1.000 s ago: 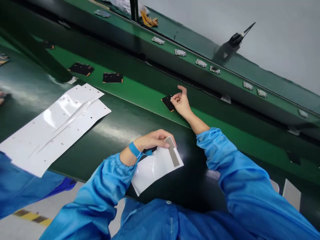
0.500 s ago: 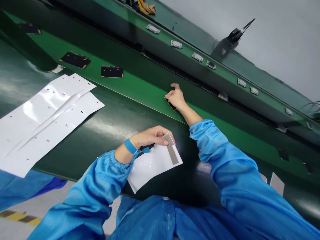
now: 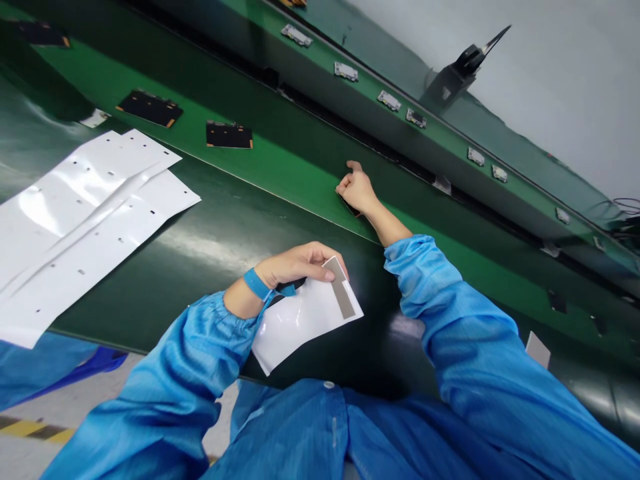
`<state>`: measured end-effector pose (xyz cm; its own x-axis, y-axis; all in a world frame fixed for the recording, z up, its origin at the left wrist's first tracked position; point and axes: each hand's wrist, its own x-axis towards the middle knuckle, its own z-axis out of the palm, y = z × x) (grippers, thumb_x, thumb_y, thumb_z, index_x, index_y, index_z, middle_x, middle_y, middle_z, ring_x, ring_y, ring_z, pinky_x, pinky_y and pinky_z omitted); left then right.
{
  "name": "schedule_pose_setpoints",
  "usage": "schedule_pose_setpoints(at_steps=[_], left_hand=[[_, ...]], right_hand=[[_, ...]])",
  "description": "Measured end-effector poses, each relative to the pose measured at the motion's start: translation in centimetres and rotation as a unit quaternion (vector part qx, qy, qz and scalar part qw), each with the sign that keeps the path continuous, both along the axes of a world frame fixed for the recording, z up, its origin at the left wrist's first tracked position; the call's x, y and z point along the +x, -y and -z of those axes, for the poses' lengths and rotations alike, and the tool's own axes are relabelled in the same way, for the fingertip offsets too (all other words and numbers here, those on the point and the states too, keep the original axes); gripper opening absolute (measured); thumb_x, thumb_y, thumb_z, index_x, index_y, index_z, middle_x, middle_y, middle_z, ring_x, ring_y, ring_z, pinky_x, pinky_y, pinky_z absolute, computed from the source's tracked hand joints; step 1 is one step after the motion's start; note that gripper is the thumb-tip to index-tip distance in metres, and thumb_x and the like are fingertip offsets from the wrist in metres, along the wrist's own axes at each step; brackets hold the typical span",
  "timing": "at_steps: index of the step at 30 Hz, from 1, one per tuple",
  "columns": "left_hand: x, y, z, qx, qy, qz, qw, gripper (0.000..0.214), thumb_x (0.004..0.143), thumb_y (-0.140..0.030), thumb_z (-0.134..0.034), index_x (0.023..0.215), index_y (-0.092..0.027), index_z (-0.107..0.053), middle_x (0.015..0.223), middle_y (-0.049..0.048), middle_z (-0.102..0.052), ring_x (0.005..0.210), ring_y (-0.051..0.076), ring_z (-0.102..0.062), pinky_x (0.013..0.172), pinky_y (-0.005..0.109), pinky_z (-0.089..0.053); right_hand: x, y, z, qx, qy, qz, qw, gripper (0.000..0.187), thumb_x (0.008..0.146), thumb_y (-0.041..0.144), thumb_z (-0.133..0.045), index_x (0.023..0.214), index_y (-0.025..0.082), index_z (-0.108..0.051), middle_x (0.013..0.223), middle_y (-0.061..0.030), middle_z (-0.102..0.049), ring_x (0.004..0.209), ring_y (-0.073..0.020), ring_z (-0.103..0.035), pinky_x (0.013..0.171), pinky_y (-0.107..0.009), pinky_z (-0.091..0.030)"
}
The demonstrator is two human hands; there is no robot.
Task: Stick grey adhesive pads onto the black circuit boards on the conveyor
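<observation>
left hand (image 3: pixel 299 264): curled, fingers and thumb closed on the top edge of a white sheet (image 3: pixel 300 320); a blue wrist strap (image 3: pixel 257 284) sits at the cuff.
right hand (image 3: pixel 356 191): reached out onto the near belt, fingers drawn into a narrow, closed curl over a dark part (image 3: pixel 352 211). it seems pinched at its edge, though the hand hides most of it.
white sheet: glossy, rectangular, lying tilted on the dark table (image 3: pixel 225 230) just in front of the body. a grey strip (image 3: pixel 341 292) runs along its right end, beside the left fingertips.
dark part: thin, flat and black; only a sliver shows below the right hand, at the near edge of the belt.
near belt (image 3: pixel 290 163): green, bearing two dark boards (image 3: pixel 149 107) with orange corners, well apart from the right hand.
far belt (image 3: pixel 440 143): carries small silvery pieces (image 3: pixel 389 100) in a spaced row.
large white sheets (image 3: pixel 85 210): overlapped on the table at the left, with small punched holes.
black tool (image 3: pixel 468 63): pointed, standing beyond the far belt.
blue sleeve (image 3: pixel 45 367): another person's, at the lower left edge.
change: a second ago the right hand's fingers were spread, the forefinger raised, and the dark part lay in plain view; now the hand is closed over it. the left hand keeps its hold on the sheet.
</observation>
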<state>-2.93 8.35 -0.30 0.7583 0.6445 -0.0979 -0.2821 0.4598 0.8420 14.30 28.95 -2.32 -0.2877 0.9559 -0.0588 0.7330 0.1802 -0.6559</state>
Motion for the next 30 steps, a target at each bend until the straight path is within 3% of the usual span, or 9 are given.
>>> schedule_pose_setpoints(at_steps=[3, 8, 13, 18, 22, 26, 30], left_hand=[[0.0, 0.0, -0.1, 0.003, 0.002, 0.004, 1.0, 0.038, 0.074, -0.043, -0.094, 0.093, -0.012, -0.084, 0.083, 0.0095, -0.08, 0.065, 0.016, -0.072, 0.066, 0.023, -0.057], [0.0, 0.1, -0.1, 0.01, 0.01, 0.006, 1.0, 0.036, 0.076, -0.043, -0.092, 0.093, -0.013, -0.084, 0.081, 0.0091, -0.08, 0.065, 0.016, -0.072, 0.065, 0.022, -0.057], [0.0, 0.1, 0.0, 0.015, 0.009, 0.008, 1.0, 0.036, 0.077, -0.043, -0.092, 0.095, -0.013, -0.084, 0.082, 0.0091, -0.08, 0.065, 0.016, -0.072, 0.064, 0.022, -0.056], [-0.1, 0.0, 0.1, 0.013, 0.019, 0.01, 1.0, 0.034, 0.078, -0.041, -0.092, 0.095, -0.012, -0.084, 0.082, 0.0084, -0.08, 0.064, 0.015, -0.071, 0.065, 0.021, -0.056], [-0.1, 0.2, 0.1, 0.006, 0.017, -0.004, 1.0, 0.038, 0.074, -0.042, -0.094, 0.094, -0.011, -0.084, 0.083, 0.0088, -0.08, 0.068, 0.015, -0.072, 0.068, 0.022, -0.057], [0.1, 0.5, 0.6, 0.002, 0.032, -0.006, 0.999, 0.045, 0.071, -0.047, -0.097, 0.094, -0.011, -0.084, 0.086, 0.0102, -0.081, 0.07, 0.016, -0.073, 0.071, 0.022, -0.059], [0.2, 0.4, 1.3, -0.006, 0.03, 0.001, 1.0, 0.05, 0.068, -0.05, -0.098, 0.095, -0.012, -0.084, 0.086, 0.0097, -0.081, 0.069, 0.016, -0.074, 0.068, 0.023, -0.059]], right_hand=[[0.5, 0.2, -0.2, 0.001, 0.012, 0.002, 1.0, 0.085, 0.079, 0.012, -0.068, 0.158, 0.001, -0.038, 0.087, -0.0063, -0.075, 0.088, -0.0246, -0.07, 0.097, -0.04, -0.058], [1.2, 0.6, -0.6, -0.002, 0.019, 0.015, 1.0, 0.083, 0.082, 0.016, -0.068, 0.159, 0.006, -0.039, 0.088, -0.0049, -0.076, 0.089, -0.0246, -0.069, 0.098, -0.042, -0.057], [1.9, 1.0, -0.9, 0.009, 0.055, 0.022, 0.998, 0.082, 0.079, 0.011, -0.062, 0.157, -0.004, -0.039, 0.093, -0.0106, -0.077, 0.093, -0.0261, -0.069, 0.103, -0.044, -0.057], [2.2, 1.7, -0.5, 0.037, 0.078, 0.03, 0.996, 0.078, 0.081, 0.008, -0.063, 0.156, 0.0, -0.04, 0.097, -0.0157, -0.075, 0.101, -0.0355, -0.071, 0.106, -0.057, -0.055], [1.9, 2.9, -1.3, 0.036, 0.127, 0.053, 0.99, 0.079, 0.084, 0.014, -0.071, 0.157, 0.007, -0.04, 0.106, -0.023, -0.074, 0.108, -0.0455, -0.071, 0.103, -0.071, -0.052], [2.8, 3.4, -2.8, -0.023, 0.261, 0.062, 0.963, 0.077, 0.091, 0.025, -0.07, 0.159, 0.008, -0.036, 0.12, -0.0304, -0.073, 0.115, -0.0483, -0.073, 0.098, -0.063, -0.057], [5.6, 2.5, -2.1, -0.021, 0.254, 0.068, 0.965, 0.088, 0.089, 0.044, -0.074, 0.162, 0.018, -0.031, 0.127, -0.0267, -0.072, 0.121, -0.0513, -0.071, 0.098, -0.065, -0.058]])
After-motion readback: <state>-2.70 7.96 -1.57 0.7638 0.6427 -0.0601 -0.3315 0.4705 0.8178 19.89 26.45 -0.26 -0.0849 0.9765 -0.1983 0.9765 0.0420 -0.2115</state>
